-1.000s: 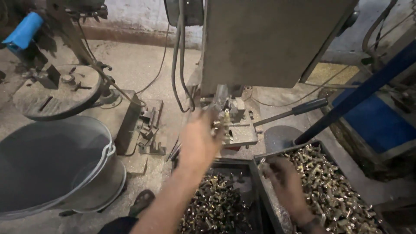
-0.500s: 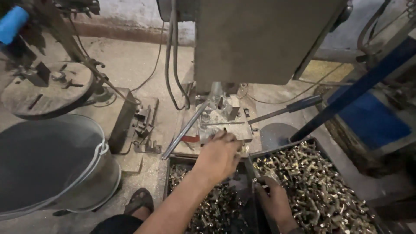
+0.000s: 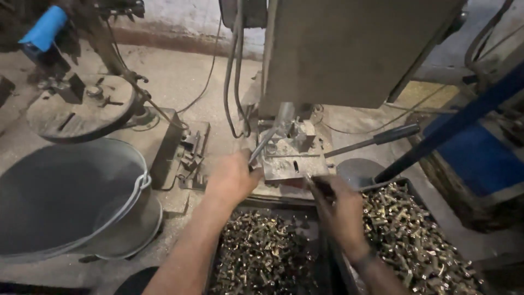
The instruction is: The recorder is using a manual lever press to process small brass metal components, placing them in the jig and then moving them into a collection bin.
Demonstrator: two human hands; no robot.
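No packages, labels, signs or screens show here. Nothing printed appears on the machine or on the trays of loose brass parts, and the bucket is plain grey.

Just ahead of the left hand (image 3: 232, 177), the fixture block (image 3: 292, 158) was dull grey metal, rough and dusty. Under both hands, the small parts (image 3: 415, 240) were shiny brass-coloured metal. Far left of the left hand, the bucket (image 3: 65, 196) looked matt grey metal.
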